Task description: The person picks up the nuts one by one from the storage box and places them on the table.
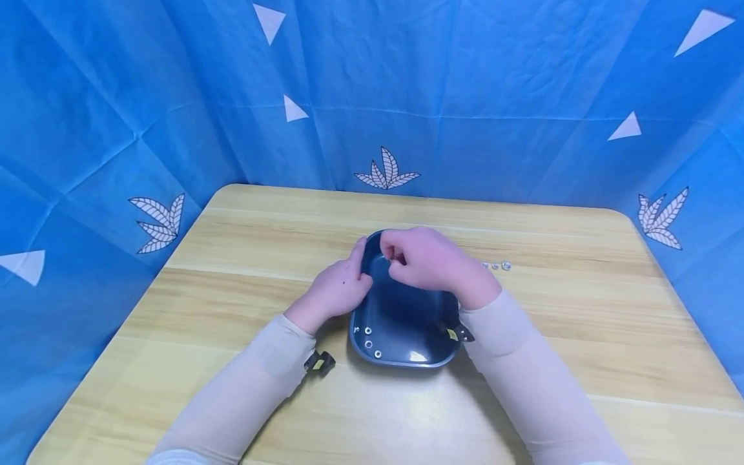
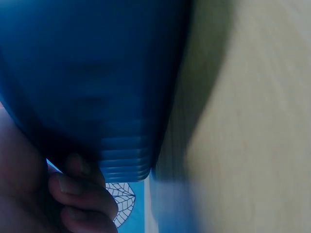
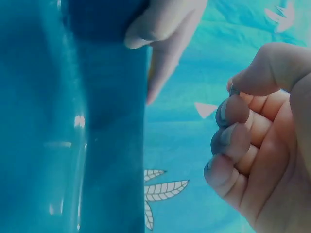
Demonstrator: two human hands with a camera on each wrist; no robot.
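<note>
A deep dark blue tray [image 1: 407, 310] with rounded corners stands on the table before me. My left hand [image 1: 343, 284] grips its left wall, thumb over the rim and fingers curled against the outside, as the left wrist view shows. Above the tray's far end is my right hand [image 1: 427, 258], fingers curled in. Between its thumb and index finger it pinches a small grey metal piece [image 3: 233, 91], mostly hidden by the fingertips. In the tray's near left corner lie several small ring-shaped metal nuts [image 1: 369, 344], spaced apart.
Right of the tray, past my right wrist, small metal nuts [image 1: 507, 265] lie in a row on the wooden table [image 1: 581, 323]. A blue cloth [image 1: 494, 97] with white triangles and leaf prints hangs behind the table and at its sides.
</note>
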